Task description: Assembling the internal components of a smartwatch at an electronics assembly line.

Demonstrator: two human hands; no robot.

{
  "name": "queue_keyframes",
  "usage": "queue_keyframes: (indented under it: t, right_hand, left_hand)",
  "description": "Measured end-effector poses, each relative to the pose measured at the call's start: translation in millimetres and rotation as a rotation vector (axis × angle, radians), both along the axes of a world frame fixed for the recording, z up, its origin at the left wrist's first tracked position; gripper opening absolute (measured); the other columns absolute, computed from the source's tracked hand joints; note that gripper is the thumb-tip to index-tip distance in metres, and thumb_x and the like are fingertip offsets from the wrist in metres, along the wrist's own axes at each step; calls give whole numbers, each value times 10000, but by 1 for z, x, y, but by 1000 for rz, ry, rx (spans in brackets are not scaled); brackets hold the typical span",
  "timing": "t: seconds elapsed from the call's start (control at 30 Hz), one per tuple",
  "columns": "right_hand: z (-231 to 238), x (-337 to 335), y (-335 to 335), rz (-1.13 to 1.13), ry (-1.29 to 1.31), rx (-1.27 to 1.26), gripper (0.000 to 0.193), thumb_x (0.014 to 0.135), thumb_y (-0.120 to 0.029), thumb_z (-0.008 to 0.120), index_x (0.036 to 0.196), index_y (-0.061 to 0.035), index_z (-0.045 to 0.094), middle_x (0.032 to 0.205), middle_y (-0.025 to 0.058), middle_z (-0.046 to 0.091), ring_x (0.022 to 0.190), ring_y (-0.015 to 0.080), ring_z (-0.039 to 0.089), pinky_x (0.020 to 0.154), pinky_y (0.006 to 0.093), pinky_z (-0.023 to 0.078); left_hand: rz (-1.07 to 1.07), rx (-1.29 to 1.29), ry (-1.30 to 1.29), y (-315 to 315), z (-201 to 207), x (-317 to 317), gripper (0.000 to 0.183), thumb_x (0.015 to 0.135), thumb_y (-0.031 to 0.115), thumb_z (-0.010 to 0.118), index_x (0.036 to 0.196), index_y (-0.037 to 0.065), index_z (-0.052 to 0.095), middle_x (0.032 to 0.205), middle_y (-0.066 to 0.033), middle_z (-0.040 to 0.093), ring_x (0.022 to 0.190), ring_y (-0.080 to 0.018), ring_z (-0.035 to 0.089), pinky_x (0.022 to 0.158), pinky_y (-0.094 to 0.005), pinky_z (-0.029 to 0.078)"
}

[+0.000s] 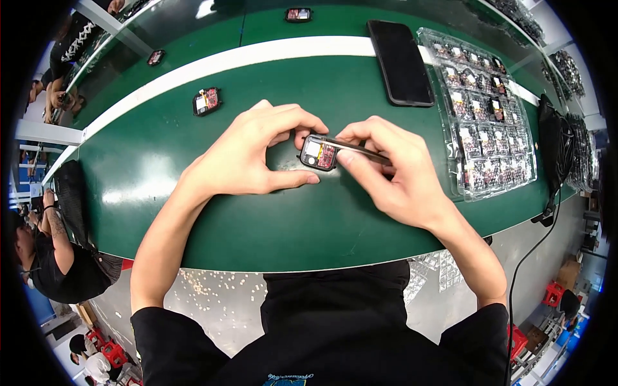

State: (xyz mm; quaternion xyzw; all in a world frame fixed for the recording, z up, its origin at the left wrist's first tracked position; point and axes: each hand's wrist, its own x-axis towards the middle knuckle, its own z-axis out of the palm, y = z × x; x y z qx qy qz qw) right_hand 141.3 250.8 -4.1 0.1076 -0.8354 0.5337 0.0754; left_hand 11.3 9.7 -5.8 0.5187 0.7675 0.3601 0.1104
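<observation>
An open smartwatch case (312, 163) with a black rim lies on the green table in front of me, its red circuit board and a pale square part showing. My left hand (251, 151) curves around its left side, fingertips at the upper edge and thumb by the lower edge, steadying it. In my right hand (402, 170) is a dark pair of tweezers (370, 153), gripped between thumb and fingers. The tweezers reach over the upper right part of the case; their exact contact with the board is too small to make out.
A similar open case (206, 101) lies to the upper left, with another case (156, 58) and a further one (298, 15) beyond the white strip (257, 55). A black phone (402, 64) and a clear tray (460, 183) of watch parts lie right. A black cable (515, 273) hangs at the right.
</observation>
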Motion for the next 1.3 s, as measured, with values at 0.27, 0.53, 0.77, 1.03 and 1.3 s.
queue_keyframes:
  t: [0.27,0.53,0.77,1.03,1.3]
  right_hand:
    - [-2,-3,-3,9,111,281,415,836,-188,922,1159,4,746,986,115,693,828,284,745,720,400,603]
    - [36,23,46,-147,152,322,419,815,-261,929,1075,-13,713,987,117,704,860,306,768,759,403,612]
    - [56,14,150,-530,224,470,468,781,-387,900,1025,-26,729,1002,143,748,924,358,760,824,472,595]
    - [47,6,303,-992,-117,627,562,793,-542,893,985,-20,813,922,173,800,915,327,790,870,451,598]
    - [59,13,290,-910,140,367,411,965,-394,856,1000,14,828,766,60,760,717,100,682,675,304,524]
  left_hand:
    - [-17,-28,-132,1,15,3,724,691,92,903,1390,70,716,1000,9,704,757,-138,452,819,-307,388]
    - [179,24,-308,32,28,-48,449,863,61,852,1301,63,755,1070,-36,730,799,-119,562,723,-300,490]
    - [365,-23,415,80,-6,-159,510,982,236,809,1442,67,671,1396,-137,690,1354,-336,612,1180,-456,472]
    - [338,2,276,106,1,-148,452,1005,162,794,1410,15,654,1188,-149,684,1157,-309,668,1066,-423,534]
    - [-27,-101,117,57,39,-22,611,925,54,836,1500,60,631,1299,-160,689,1194,-357,662,1075,-440,530]
